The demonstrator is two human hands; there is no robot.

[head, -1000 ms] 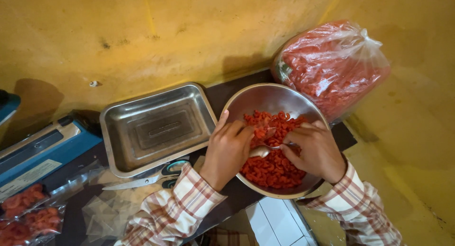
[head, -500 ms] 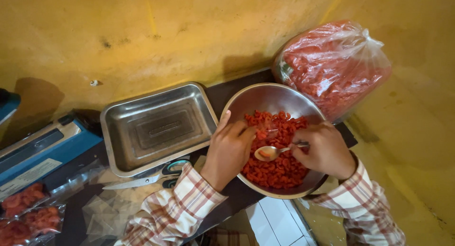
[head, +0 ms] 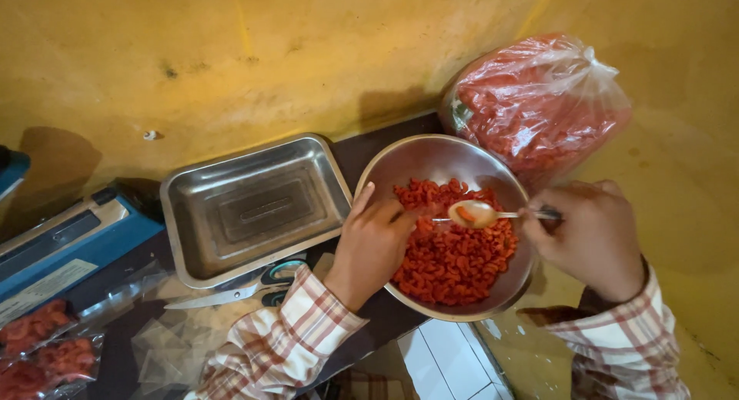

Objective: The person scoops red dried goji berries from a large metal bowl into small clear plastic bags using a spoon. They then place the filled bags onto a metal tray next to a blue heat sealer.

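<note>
A round steel bowl (head: 400, 165) holds red curled snack pieces (head: 454, 257). My left hand (head: 369, 242) rests inside the bowl's left side, fingers curled over the pieces; whether it holds any is hidden. My right hand (head: 593, 234) grips the handle of a metal spoon (head: 477, 213) held level over the bowl, with a piece or two in its scoop. Both sleeves are plaid.
An empty rectangular steel tray (head: 250, 207) sits left of the bowl, scissors (head: 239, 288) below it. A large clear bag of red snacks (head: 539, 103) leans at the back right. A blue heat sealer (head: 69, 242) and small filled packets (head: 42, 346) lie at left.
My right hand has drawn back to the right and lifted the spoon out of the pieces, holding it level over the bowl. My left hand stays in the bowl.
</note>
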